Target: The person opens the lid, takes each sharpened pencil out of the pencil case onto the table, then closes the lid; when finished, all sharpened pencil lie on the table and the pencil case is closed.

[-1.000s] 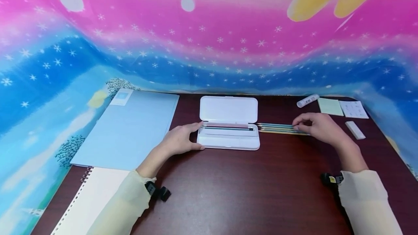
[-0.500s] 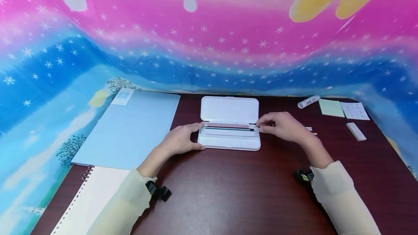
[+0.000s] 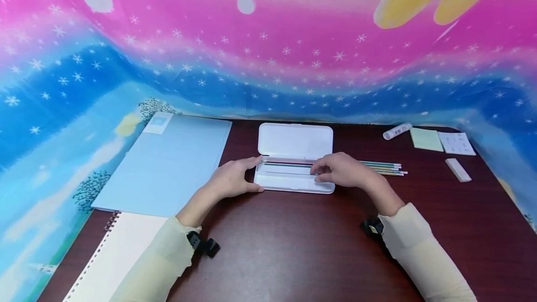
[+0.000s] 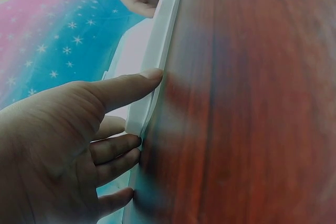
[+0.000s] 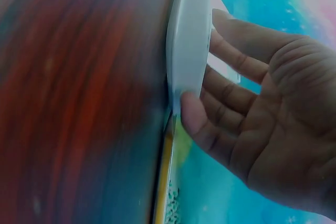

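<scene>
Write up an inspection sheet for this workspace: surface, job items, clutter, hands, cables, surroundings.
Surface: dark wood-grain table, shiny in front of the case.
Job items: white case open, pencils inside; loose pencils on the table off its right end.
Clutter: blue folder and spiral notebook at left; white tube, green paper, printed paper and white block at right.
Left hand: holds the case's left end.
Right hand: over the case's right end; grip unclear.
Cables: nothing seen that is clearly a cable.
Surroundings: pink-and-blue snowflake backdrop behind and at both sides.
</scene>
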The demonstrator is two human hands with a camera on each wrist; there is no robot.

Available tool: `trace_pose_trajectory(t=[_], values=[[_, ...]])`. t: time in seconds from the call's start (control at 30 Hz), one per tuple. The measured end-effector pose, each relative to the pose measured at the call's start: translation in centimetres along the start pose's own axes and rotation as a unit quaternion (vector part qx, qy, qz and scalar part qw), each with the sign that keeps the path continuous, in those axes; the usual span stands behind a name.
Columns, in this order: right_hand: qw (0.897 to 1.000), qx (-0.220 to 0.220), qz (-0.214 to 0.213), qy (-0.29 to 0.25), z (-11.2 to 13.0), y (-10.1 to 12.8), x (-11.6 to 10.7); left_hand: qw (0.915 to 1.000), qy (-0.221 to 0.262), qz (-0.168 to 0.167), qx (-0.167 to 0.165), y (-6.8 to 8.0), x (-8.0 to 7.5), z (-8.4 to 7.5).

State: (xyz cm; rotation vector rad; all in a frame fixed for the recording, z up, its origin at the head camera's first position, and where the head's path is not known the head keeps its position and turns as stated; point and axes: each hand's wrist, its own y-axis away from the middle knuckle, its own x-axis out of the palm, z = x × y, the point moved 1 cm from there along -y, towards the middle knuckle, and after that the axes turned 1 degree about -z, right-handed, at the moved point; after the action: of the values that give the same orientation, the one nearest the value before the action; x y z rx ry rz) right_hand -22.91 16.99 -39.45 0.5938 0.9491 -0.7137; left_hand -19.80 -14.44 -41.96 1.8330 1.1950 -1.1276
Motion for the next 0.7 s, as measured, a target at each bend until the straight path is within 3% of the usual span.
trace_pose_trajectory(t=[0.3,0.7], values=[[0.999,0.015,0.024,0.018,0.2,-0.9,0.2,1.0,-0.001,0.003,0.0,0.0,0.0,0.1],[0.999,0.007,-0.035,-0.003,-0.6,-0.3,-0.8,1.0,-0.002,0.002,-0.002,0.1,-0.1,0.0]])
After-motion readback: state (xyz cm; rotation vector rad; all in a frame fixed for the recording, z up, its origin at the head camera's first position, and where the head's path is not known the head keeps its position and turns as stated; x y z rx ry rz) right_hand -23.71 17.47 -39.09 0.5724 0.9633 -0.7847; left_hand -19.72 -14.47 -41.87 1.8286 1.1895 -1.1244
